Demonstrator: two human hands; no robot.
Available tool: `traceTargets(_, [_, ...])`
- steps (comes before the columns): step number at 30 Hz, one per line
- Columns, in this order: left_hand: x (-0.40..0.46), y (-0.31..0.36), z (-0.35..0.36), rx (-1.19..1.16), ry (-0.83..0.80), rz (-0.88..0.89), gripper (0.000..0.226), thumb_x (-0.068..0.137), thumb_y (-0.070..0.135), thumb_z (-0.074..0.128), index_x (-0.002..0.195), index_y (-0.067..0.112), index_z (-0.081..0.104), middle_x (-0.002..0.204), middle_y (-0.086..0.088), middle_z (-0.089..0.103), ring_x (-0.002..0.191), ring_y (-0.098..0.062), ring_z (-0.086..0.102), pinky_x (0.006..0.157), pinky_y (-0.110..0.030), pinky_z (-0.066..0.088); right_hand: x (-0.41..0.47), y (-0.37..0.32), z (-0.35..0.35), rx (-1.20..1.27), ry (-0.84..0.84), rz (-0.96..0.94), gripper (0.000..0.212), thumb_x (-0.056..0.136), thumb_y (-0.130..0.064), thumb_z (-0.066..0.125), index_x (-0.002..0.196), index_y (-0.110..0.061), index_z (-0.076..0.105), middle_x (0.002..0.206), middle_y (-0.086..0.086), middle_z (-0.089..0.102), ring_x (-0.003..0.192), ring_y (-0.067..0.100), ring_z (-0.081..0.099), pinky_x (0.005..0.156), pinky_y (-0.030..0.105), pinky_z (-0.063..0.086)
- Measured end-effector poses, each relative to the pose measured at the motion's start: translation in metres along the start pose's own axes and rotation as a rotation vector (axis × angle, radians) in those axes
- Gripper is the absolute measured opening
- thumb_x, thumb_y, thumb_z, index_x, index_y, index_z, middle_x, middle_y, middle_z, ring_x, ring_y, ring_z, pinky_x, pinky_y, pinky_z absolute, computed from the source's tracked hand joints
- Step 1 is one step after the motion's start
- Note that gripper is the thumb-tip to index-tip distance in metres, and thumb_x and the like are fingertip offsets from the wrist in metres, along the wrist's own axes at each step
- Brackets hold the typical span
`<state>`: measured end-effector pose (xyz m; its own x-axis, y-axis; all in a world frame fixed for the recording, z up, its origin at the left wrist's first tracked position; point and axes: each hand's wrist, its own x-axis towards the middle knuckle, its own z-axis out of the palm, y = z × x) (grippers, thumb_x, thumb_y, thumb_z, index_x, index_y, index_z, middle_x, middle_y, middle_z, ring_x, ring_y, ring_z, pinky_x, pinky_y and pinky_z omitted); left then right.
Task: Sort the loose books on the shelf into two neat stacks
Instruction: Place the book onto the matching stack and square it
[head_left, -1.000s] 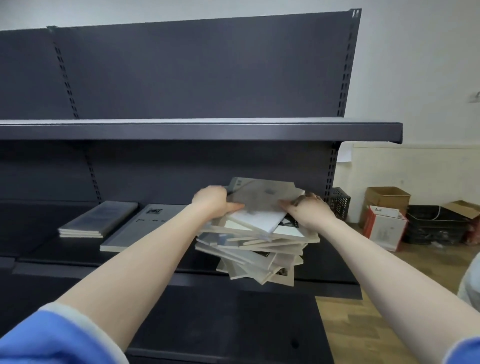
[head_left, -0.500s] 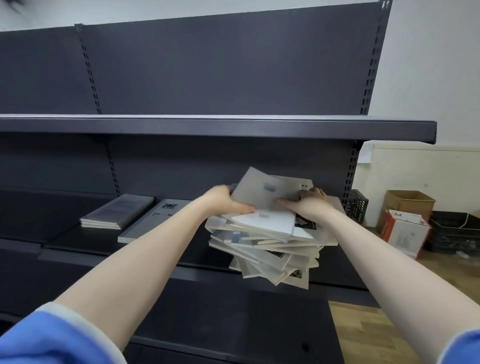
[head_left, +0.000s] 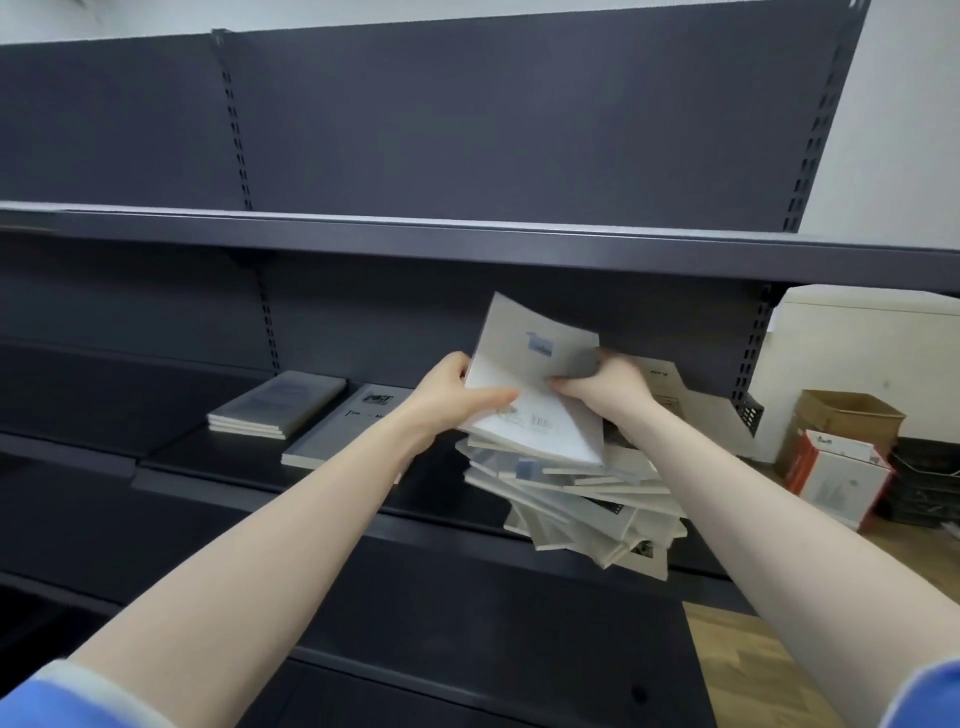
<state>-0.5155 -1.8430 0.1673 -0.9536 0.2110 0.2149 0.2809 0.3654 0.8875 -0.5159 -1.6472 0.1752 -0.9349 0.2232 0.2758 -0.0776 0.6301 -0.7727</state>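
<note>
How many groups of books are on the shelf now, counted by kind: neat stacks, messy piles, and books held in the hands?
Neat stacks: 2, small stack and larger-format stack
Messy piles: 1, loose pile
Held books: 1, grey book, held by left hand and right hand
Total: 4

Dark grey metal shelf (head_left: 218, 457), bearing a small neat stack of grey books (head_left: 278, 402), a flat grey book (head_left: 337, 431) beside, and a messy leaning pile of pale books (head_left: 587, 499).

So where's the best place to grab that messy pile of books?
Probably low down, at both side edges of the messy pile, one hand from each side. The books lie fanned and overhang the shelf, so a grip near the top would likely spill the rest.
</note>
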Motion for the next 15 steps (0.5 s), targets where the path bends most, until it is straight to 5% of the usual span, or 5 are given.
traceTargets(4, [-0.013, -0.026, -0.045, -0.063, 0.007, 0.005, 0.039, 0.078, 0.03, 0.075, 0.103, 0.015, 0.051, 0.109, -0.002, 0.064, 0.096, -0.014, 0.064, 0.086, -0.034, 0.054, -0.01, -0.034, 0.038, 0.105, 0.048, -0.032, 0.061, 0.073, -0.025, 0.079, 0.126, -0.012, 0.051, 0.121, 0.005, 0.06, 0.107, 0.025, 0.059, 0.08, 0.032, 0.049])
traceTargets(10, [-0.03, -0.08, -0.127, -0.115, 0.005, -0.033, 0.044, 0.079, 0.029, 0.075, 0.11, 0.013, 0.049, 0.112, -0.002, 0.063, 0.1, -0.016, 0.064, 0.09, -0.038, 0.053, -0.032, -0.083, 0.117, 0.182, 0.041, 0.008, 0.064, 0.068, -0.024, 0.082, 0.123, -0.015, 0.05, 0.119, 0.001, 0.06, 0.105, 0.021, 0.06, 0.089, 0.038, 0.052])
traceTargets(15, [-0.04, -0.122, -0.184, -0.139, 0.012, -0.062, 0.059, 0.066, 0.045, 0.077, 0.111, 0.014, 0.054, 0.11, -0.002, 0.067, 0.1, -0.018, 0.066, 0.091, -0.042, 0.053, -0.058, -0.109, 0.174, 0.378, -0.035, 0.037, 0.052, 0.075, -0.017, 0.079, 0.119, -0.018, 0.051, 0.108, -0.005, 0.062, 0.092, 0.012, 0.061, 0.062, 0.019, 0.049])
